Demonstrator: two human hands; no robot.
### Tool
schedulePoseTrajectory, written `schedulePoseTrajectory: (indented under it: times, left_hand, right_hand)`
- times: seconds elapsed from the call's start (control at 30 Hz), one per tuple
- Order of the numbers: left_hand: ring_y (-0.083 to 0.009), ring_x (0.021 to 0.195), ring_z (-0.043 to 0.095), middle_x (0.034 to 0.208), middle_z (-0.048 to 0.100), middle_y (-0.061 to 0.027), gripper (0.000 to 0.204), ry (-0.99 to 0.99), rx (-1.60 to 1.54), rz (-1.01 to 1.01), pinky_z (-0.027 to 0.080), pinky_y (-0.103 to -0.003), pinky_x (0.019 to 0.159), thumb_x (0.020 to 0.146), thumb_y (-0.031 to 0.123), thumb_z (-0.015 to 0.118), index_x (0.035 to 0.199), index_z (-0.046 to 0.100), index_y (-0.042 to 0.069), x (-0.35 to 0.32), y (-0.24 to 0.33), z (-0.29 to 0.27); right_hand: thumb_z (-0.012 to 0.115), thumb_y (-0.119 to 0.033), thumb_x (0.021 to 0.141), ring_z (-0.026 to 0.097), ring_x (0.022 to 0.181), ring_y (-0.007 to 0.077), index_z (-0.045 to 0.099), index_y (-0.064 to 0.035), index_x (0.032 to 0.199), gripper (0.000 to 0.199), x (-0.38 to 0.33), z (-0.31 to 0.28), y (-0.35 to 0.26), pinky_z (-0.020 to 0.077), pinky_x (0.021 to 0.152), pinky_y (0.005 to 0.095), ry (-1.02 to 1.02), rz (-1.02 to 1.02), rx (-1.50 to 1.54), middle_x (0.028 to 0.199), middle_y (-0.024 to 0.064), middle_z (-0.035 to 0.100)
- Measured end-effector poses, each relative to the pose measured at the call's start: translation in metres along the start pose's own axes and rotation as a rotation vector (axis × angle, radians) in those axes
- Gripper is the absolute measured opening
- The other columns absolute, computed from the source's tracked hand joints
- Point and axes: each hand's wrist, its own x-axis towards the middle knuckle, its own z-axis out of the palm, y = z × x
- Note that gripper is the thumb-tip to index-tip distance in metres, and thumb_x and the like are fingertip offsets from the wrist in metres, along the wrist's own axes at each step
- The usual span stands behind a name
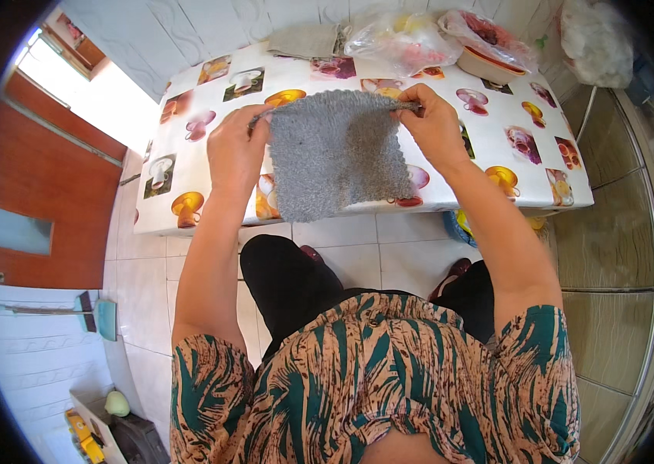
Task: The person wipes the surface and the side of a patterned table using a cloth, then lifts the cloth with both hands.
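A grey cleaning cloth with a scalloped edge hangs spread out between my two hands, above the near side of the table. My left hand pinches its upper left corner. At the upper right corner, my right hand grips the cloth between thumb and fingers. The cloth's lower edge hangs down past the front edge of the table. Beneath it lies a white tablecloth printed with colourful cups.
A folded grey cloth, a clear plastic bag and a bagged container stand along the table's back. Another plastic bag hangs at the right. Cabinets line the right side; a wooden door stands left.
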Motion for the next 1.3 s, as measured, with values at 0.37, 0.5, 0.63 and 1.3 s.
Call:
schedulePoseTrajectory:
  times: [0.37, 0.5, 0.63, 1.3]
  left_hand:
    - [-0.0267, 0.093, 0.066, 0.108, 0.065, -0.0087, 0.021, -0.097, -0.064, 0.165, 0.054, -0.032, 0.076, 0.079, 0.000, 0.065, 0.099, 0.069, 0.006, -0.099, -0.040, 0.023]
    - [-0.0244, 0.099, 0.064, 0.109, 0.065, -0.0098, 0.024, -0.093, -0.115, 0.179, 0.053, -0.032, 0.081, 0.077, -0.005, 0.066, 0.100, 0.069, 0.004, -0.109, -0.033, 0.016]
    - [-0.0250, 0.098, 0.064, 0.109, 0.065, -0.0094, 0.025, -0.099, -0.092, 0.199, 0.053, -0.033, 0.083, 0.075, -0.005, 0.068, 0.099, 0.070, 0.004, -0.120, -0.045, 0.020]
    - [-0.0270, 0.109, 0.058, 0.115, 0.057, -0.0144, 0.032, 0.078, -1.291, -1.003, 0.051, -0.036, 0.093, 0.088, 0.016, 0.068, 0.111, 0.053, 0.000, -0.171, -0.039, 0.055]
  right_hand:
    - [0.063, 0.001, 0.076, 0.066, 0.087, 0.0292, 0.061, -0.0043, 0.093, 0.018, -0.075, 0.004, 0.043, 0.0537, 0.076, 0.0353, -0.107, -0.289, -0.188, 0.108, 0.0099, 0.066]
    - [0.065, 0.002, 0.075, 0.065, 0.093, 0.0292, 0.062, -0.0047, 0.091, 0.017, -0.080, -0.001, 0.036, 0.0532, 0.080, 0.0365, -0.052, -0.355, -0.232, 0.110, 0.0102, 0.067]
    - [0.065, 0.001, 0.075, 0.064, 0.098, 0.0289, 0.062, -0.0046, 0.089, 0.015, -0.084, 0.000, 0.046, 0.0517, 0.084, 0.0380, -0.073, -0.366, -0.264, 0.110, 0.0100, 0.067]
    - [0.071, -0.006, 0.074, 0.058, 0.103, 0.0272, 0.070, -0.0056, 0.101, 0.027, -0.091, -0.016, 0.047, 0.0490, 0.089, 0.0377, -0.197, -0.420, -0.424, 0.114, 0.0086, 0.063]
